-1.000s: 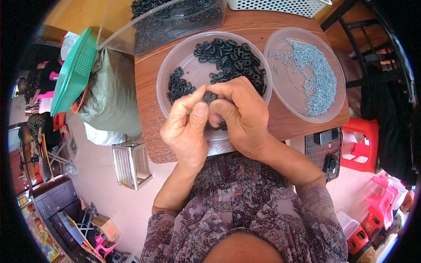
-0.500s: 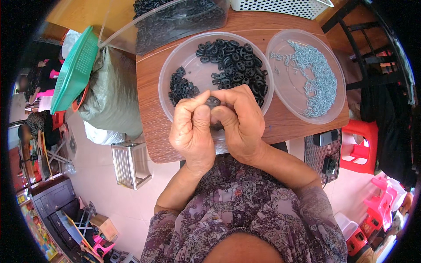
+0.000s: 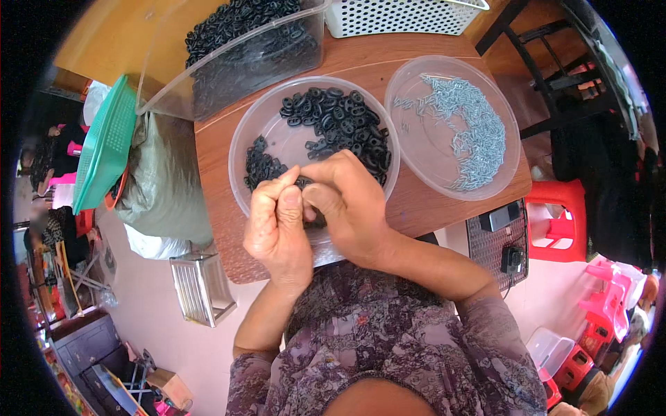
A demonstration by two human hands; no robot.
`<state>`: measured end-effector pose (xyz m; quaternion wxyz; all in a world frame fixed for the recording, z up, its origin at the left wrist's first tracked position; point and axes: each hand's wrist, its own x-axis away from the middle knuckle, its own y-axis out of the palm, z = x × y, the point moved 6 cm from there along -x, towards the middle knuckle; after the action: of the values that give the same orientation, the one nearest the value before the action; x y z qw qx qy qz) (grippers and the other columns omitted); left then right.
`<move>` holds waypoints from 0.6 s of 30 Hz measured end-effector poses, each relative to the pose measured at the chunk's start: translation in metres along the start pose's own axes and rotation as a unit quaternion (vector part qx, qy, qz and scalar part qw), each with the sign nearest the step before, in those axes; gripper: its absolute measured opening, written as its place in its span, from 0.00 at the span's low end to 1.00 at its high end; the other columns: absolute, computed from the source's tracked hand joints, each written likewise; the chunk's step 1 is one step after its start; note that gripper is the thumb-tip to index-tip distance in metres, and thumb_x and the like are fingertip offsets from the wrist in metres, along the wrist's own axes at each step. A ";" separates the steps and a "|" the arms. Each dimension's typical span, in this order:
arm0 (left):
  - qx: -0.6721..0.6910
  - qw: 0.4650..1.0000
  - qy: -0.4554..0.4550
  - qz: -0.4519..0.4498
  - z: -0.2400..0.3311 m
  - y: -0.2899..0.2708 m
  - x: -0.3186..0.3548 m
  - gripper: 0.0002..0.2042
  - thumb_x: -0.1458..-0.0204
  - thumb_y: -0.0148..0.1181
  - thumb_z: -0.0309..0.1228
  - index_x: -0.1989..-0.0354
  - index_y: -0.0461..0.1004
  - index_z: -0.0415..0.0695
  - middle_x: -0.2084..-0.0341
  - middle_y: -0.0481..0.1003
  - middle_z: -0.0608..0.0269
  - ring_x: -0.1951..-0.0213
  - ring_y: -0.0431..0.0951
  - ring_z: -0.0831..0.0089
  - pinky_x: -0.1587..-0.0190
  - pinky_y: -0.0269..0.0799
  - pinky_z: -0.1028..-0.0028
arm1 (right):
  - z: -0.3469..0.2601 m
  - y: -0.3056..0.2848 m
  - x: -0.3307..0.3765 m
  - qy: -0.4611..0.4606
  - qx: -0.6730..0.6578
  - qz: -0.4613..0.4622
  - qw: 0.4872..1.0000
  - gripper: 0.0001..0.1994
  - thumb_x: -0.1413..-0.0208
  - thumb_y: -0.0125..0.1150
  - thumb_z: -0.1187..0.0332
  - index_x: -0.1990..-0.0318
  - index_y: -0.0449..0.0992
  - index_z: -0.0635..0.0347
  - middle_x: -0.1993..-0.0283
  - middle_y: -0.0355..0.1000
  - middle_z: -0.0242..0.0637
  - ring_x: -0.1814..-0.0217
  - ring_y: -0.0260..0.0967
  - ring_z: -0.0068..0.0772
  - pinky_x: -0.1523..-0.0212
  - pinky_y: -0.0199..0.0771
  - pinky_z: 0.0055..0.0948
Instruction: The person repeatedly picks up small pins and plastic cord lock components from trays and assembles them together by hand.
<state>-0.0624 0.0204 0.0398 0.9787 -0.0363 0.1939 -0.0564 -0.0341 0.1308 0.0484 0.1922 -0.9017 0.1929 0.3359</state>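
My left hand (image 3: pixel 281 225) and my right hand (image 3: pixel 352 208) meet over the near edge of a round clear tub (image 3: pixel 236 163). Thumbs and forefingers of both pinch one small black plastic cord lock (image 3: pixel 303 182), mostly covered by the fingers. Below the right thumb, something dark shows in the curled fingers, too hidden to name. Inside the tub, larger two-holed black cord lock pieces (image 3: pixel 347 121) are heaped at the far right, and smaller black pieces (image 3: pixel 262 166) at the left. To the right, a round clear lid or shallow tray (image 3: pixel 416 163) holds many small silvery springs (image 3: pixel 479 132).
A clear bin (image 3: pixel 260 66) full of black pieces stands at the table's far left, beside a white perforated basket (image 3: pixel 406 17). A green basket (image 3: pixel 104 149) and sack (image 3: pixel 166 180) flank the wooden table (image 3: pixel 215 166). A metal stool (image 3: pixel 201 288) and red stool (image 3: pixel 558 222) stand lower.
The view has shifted, so table and tubs sit lower and further left in it. Both hands stay pinched together, and the fingers now cover more of the cord lock.
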 end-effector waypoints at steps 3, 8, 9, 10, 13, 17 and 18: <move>0.077 0.991 -0.099 -0.048 -0.008 -0.003 -0.013 0.10 0.43 0.48 0.27 0.58 0.69 0.34 0.80 0.66 0.68 0.79 0.65 0.83 0.76 0.61 0.84 | 0.020 0.001 0.001 0.296 -0.314 -0.004 0.902 0.00 0.49 0.50 0.79 0.69 0.67 0.66 0.76 0.67 0.32 0.76 0.65 0.18 0.73 0.66 0.20; -0.119 0.984 -0.076 -0.108 -0.026 -0.023 -0.045 0.07 0.49 0.53 0.25 0.62 0.71 0.38 0.78 0.73 0.59 0.77 0.72 0.75 0.74 0.66 0.77 | 0.052 -0.042 -0.048 0.347 -0.133 -0.037 0.927 0.08 0.51 0.59 0.67 0.69 0.75 0.63 0.72 0.71 0.31 0.73 0.63 0.15 0.72 0.64 0.18; -0.197 0.971 -0.030 -0.134 -0.027 -0.019 -0.051 0.07 0.52 0.54 0.23 0.64 0.72 0.39 0.77 0.74 0.55 0.75 0.74 0.69 0.72 0.68 0.73 | 0.060 -0.058 -0.070 0.267 -0.102 -0.018 0.958 0.09 0.52 0.59 0.66 0.70 0.75 0.64 0.73 0.71 0.31 0.73 0.64 0.16 0.72 0.64 0.19; -0.200 0.970 -0.031 -0.132 -0.028 -0.016 -0.058 0.07 0.52 0.54 0.23 0.64 0.72 0.39 0.77 0.74 0.55 0.75 0.74 0.69 0.72 0.68 0.73 | 0.071 -0.072 -0.093 0.185 -0.071 0.003 0.980 0.09 0.52 0.59 0.66 0.71 0.75 0.65 0.73 0.71 0.32 0.73 0.64 0.17 0.71 0.65 0.19; -0.304 0.917 0.155 -0.206 -0.018 0.014 -0.068 0.11 0.64 0.54 0.17 0.69 0.72 0.40 0.73 0.74 0.52 0.67 0.73 0.54 0.64 0.68 0.63 | 0.107 -0.116 -0.168 0.196 0.079 0.082 0.974 0.06 0.61 0.59 0.72 0.77 0.74 0.67 0.79 0.72 0.37 0.73 0.69 0.28 0.73 0.66 0.27; -0.342 0.864 0.262 -0.262 -0.032 0.043 -0.065 0.10 0.69 0.52 0.17 0.74 0.69 0.40 0.78 0.71 0.54 0.71 0.70 0.56 0.67 0.66 0.64 | 0.171 -0.151 -0.221 0.151 0.137 0.110 0.973 0.06 0.61 0.57 0.71 0.80 0.73 0.65 0.81 0.71 0.40 0.75 0.70 0.31 0.74 0.66 0.30; -0.354 0.862 0.255 -0.257 -0.038 0.036 -0.064 0.10 0.69 0.52 0.17 0.74 0.69 0.40 0.78 0.71 0.54 0.71 0.70 0.56 0.67 0.66 0.64 | 0.170 -0.138 -0.227 0.127 0.219 0.096 0.963 0.06 0.61 0.57 0.70 0.80 0.74 0.65 0.81 0.71 0.42 0.75 0.70 0.34 0.73 0.67 0.32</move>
<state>-0.1325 0.0619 0.0257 0.7671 -0.4134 0.4275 -0.2408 -0.2175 0.3791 0.1136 0.3260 -0.8502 0.3700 0.1845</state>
